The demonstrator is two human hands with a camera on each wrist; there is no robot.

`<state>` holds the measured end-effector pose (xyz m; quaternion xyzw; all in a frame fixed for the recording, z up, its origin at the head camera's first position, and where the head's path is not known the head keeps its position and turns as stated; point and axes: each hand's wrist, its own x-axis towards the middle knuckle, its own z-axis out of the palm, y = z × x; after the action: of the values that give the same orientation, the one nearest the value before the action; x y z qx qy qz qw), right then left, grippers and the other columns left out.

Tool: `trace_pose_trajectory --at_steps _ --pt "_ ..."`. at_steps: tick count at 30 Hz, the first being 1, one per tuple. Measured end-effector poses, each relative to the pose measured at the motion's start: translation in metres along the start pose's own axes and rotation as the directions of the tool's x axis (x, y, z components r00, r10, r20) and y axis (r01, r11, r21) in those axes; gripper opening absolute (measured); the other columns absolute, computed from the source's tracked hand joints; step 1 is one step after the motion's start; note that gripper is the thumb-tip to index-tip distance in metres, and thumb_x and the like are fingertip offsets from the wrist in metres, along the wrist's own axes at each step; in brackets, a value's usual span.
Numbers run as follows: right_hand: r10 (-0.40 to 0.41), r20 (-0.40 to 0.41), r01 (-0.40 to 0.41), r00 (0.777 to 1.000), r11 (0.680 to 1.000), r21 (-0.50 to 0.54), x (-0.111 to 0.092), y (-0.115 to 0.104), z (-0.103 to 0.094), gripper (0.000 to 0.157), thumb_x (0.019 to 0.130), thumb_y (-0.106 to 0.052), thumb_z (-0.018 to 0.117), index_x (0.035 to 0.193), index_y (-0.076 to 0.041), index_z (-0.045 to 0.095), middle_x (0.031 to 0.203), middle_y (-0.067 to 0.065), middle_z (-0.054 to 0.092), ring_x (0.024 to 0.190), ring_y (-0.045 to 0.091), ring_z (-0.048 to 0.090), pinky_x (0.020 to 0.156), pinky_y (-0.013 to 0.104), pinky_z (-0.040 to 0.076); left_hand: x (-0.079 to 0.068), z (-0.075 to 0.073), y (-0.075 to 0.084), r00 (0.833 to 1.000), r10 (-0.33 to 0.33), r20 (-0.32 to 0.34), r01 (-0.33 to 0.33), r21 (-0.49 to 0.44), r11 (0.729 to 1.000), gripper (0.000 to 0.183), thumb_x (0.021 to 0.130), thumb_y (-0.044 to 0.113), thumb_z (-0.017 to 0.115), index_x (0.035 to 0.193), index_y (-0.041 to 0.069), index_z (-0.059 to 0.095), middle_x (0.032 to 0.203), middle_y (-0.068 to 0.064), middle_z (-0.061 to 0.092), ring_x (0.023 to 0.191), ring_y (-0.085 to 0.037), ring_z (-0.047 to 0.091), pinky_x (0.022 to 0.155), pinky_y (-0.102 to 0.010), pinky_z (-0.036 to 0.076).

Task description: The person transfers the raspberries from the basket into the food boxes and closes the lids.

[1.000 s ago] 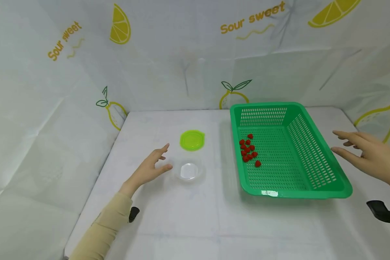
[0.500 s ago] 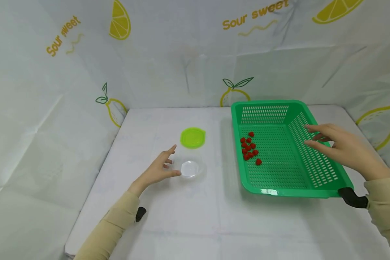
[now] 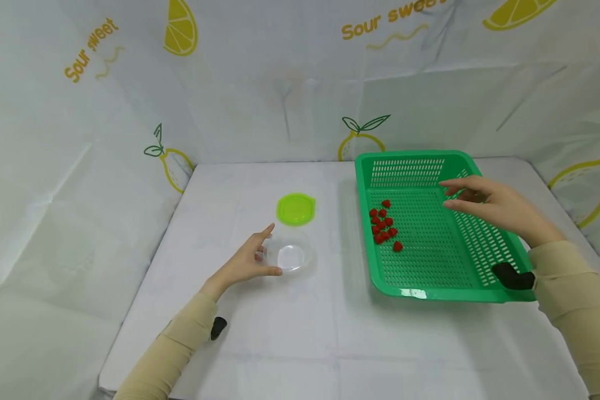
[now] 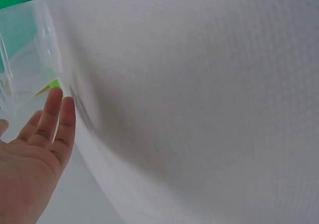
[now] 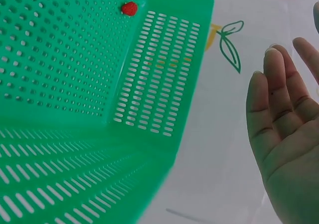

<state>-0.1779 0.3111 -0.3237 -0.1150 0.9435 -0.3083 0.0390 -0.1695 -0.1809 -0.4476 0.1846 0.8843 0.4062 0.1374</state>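
Observation:
A clear plastic bowl [image 3: 291, 257] stands on the white table, with my left hand [image 3: 245, 261] at its left side. Thumb and forefinger spread around the near and far parts of its rim. In the left wrist view the fingers [image 4: 65, 129] are extended and the bowl [image 4: 25, 50] lies just beyond their tips. Over the right half of a green basket [image 3: 420, 266] hovers my right hand [image 3: 495, 205], holding nothing, its fingers stretched leftward. Several red strawberry-like pieces [image 3: 381, 224] lie along the basket's left side, away from that hand.
Behind the bowl lies a bright green lid [image 3: 296, 209]. The basket's raised walls enclose the red pieces, and its back edge sits near the white lemon-printed sheet [image 3: 280, 83]. White table surface [image 3: 280, 328] shows in front of the bowl.
My right hand has moved left from beyond the basket's right edge to above its inside. My left hand has moved slightly right, up to the bowl.

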Motion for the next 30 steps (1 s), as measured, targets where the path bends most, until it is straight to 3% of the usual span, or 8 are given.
trace_pose_trajectory --at_steps 12,22,30 --pt "0.045 0.051 -0.049 0.998 0.996 0.075 0.036 0.005 0.009 0.045 0.091 -0.044 0.055 0.134 -0.031 0.047 0.110 -0.008 0.053 0.088 0.004 0.053 0.072 0.020 0.044 0.001 0.002 0.002 0.999 -0.041 0.025 0.041 0.019 0.999 0.111 0.065 0.048 0.081 0.149 0.033 0.010 0.148 -0.009 0.030 0.109 -0.026 0.046 0.092 -0.039 0.045" --pt "0.038 0.061 -0.048 0.997 0.983 0.180 0.062 0.004 0.021 0.048 0.091 -0.044 0.055 0.133 -0.023 0.049 0.108 -0.008 0.053 0.090 0.004 0.053 0.075 0.017 0.045 0.003 0.001 0.002 0.999 -0.038 0.036 0.036 0.059 0.998 0.112 0.065 0.051 0.079 0.150 0.028 0.010 0.141 -0.009 0.036 0.100 -0.022 0.046 0.087 -0.035 0.046" --pt "0.044 0.086 -0.055 0.995 0.990 0.132 0.075 0.012 0.033 0.046 0.091 -0.043 0.054 0.131 -0.019 0.052 0.105 -0.006 0.056 0.085 0.001 0.055 0.076 0.023 0.046 0.008 0.005 -0.002 0.999 -0.041 0.036 0.039 0.065 0.997 0.111 0.063 0.053 0.080 0.150 0.030 0.013 0.136 -0.006 0.040 0.097 -0.021 0.047 0.085 -0.032 0.046"
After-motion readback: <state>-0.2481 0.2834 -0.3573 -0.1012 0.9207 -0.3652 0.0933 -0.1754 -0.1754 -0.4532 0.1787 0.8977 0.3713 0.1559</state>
